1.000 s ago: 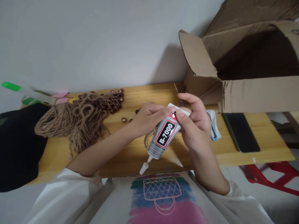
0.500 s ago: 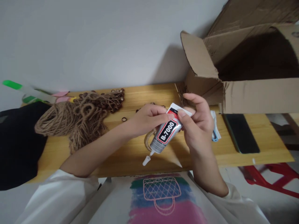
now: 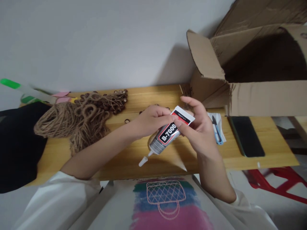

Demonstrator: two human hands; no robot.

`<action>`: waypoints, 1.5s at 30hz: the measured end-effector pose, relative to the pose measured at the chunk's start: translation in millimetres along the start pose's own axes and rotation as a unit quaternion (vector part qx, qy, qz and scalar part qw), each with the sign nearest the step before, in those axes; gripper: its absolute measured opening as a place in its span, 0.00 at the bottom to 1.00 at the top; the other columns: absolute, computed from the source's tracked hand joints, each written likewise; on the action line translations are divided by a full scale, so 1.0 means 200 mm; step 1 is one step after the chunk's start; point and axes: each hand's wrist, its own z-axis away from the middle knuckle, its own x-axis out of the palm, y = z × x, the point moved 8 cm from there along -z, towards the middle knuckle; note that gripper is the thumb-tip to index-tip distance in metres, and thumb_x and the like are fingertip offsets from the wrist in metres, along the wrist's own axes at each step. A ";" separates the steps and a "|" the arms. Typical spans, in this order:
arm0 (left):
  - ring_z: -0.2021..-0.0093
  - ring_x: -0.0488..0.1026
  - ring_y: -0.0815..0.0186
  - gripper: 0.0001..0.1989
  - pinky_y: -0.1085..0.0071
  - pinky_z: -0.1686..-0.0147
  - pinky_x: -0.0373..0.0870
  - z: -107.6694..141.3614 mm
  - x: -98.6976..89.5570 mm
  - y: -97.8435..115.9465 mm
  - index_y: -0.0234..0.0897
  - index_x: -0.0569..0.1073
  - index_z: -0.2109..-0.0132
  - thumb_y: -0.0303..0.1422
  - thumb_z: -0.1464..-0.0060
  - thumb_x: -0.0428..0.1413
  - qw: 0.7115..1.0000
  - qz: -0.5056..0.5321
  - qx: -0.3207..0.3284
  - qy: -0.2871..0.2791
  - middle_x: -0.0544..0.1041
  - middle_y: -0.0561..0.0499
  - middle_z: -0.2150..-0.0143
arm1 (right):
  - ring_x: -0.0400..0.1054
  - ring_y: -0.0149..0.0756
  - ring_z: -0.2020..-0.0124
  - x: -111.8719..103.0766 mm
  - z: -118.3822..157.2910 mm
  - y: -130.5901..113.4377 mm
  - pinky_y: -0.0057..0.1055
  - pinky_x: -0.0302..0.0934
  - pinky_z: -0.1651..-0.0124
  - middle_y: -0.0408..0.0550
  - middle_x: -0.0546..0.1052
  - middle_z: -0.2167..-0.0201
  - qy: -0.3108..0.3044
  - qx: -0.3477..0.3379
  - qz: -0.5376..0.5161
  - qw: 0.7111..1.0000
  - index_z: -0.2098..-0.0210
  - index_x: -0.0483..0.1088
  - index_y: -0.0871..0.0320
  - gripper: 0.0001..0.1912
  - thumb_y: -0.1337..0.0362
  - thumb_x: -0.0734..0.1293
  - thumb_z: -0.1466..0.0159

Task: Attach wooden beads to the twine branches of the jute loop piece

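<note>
A silver, black and red glue tube (image 3: 165, 134) marked B-7000 tilts down to the left above the table. Its white cap (image 3: 143, 161) sits at the lower tip of the nozzle. My left hand (image 3: 153, 121) pinches the tube from the left, its thumb on the label near the flat end. From the right, my right hand (image 3: 196, 127) grips it too, thumb across the front and index finger raised. Behind the hands lie dark brown beads (image 3: 157, 106), partly hidden. A small dark ring (image 3: 127, 121) rests on the wood left of them.
Brown twine (image 3: 57, 119) lies in a tangled heap on the wooden table (image 3: 115, 166), beside black cloth (image 3: 21, 147). At right are blue thread snips (image 3: 217, 132) on white paper, a phone (image 3: 248, 135) and an open cardboard box (image 3: 266, 99). A red stool (image 3: 275, 185) stands below.
The tube has shifted slightly left and tilted further toward horizontal. My right thumb has slid lower on the label, uncovering the printed end. The thread snips show more fully.
</note>
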 end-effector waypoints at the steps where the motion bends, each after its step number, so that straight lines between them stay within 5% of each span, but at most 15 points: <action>1: 0.82 0.61 0.76 0.15 0.80 0.81 0.56 0.00 0.00 0.00 0.31 0.67 0.79 0.30 0.44 0.53 1.000 0.004 0.000 -0.002 0.66 0.56 0.82 | 0.62 0.31 0.78 0.00 0.00 0.00 0.32 0.61 0.77 0.38 0.66 0.76 -0.002 -0.001 0.000 1.000 0.46 0.59 0.46 0.29 0.52 0.73 0.43; 8: 0.81 0.64 0.75 0.15 0.79 0.81 0.60 -0.01 0.00 -0.05 0.31 0.70 0.73 0.37 0.41 0.54 0.997 0.080 -0.008 0.003 0.69 0.54 0.80 | 0.59 0.31 0.80 -0.02 0.00 0.03 0.32 0.58 0.79 0.38 0.64 0.76 0.037 -0.022 0.000 0.999 0.47 0.59 0.45 0.24 0.53 0.69 0.39; 12: 0.76 0.72 0.71 0.16 0.78 0.77 0.67 0.02 0.05 -0.09 0.30 0.73 0.67 0.41 0.42 0.57 0.990 0.097 -0.063 -0.081 0.77 0.48 0.73 | 0.59 0.32 0.78 -0.07 0.01 0.05 0.32 0.56 0.78 0.40 0.65 0.75 0.082 -0.028 0.005 0.996 0.47 0.60 0.44 0.23 0.53 0.68 0.39; 19: 0.77 0.73 0.73 0.17 0.79 0.76 0.67 0.05 0.10 -0.08 0.31 0.73 0.69 0.43 0.44 0.59 0.984 0.078 -0.057 -0.147 0.78 0.49 0.74 | 0.57 0.31 0.77 -0.02 0.01 0.09 0.28 0.53 0.76 0.40 0.64 0.74 -0.003 0.012 -0.036 0.999 0.46 0.64 0.48 0.26 0.46 0.67 0.40; 32: 0.78 0.70 0.72 0.13 0.79 0.79 0.61 0.07 0.09 -0.09 0.33 0.72 0.72 0.39 0.51 0.61 0.988 -0.068 -0.027 -0.133 0.75 0.53 0.77 | 0.61 0.34 0.74 -0.02 0.05 0.07 0.32 0.57 0.71 0.42 0.69 0.72 -0.030 0.010 0.047 0.998 0.44 0.66 0.45 0.20 0.50 0.62 0.33; 45: 0.76 0.71 0.71 0.10 0.78 0.76 0.63 0.08 0.09 -0.09 0.34 0.74 0.71 0.37 0.52 0.62 0.989 -0.057 -0.046 -0.128 0.76 0.54 0.76 | 0.67 0.37 0.68 -0.03 0.06 0.06 0.35 0.62 0.68 0.45 0.74 0.66 -0.020 -0.002 0.069 0.997 0.45 0.69 0.47 0.20 0.48 0.60 0.33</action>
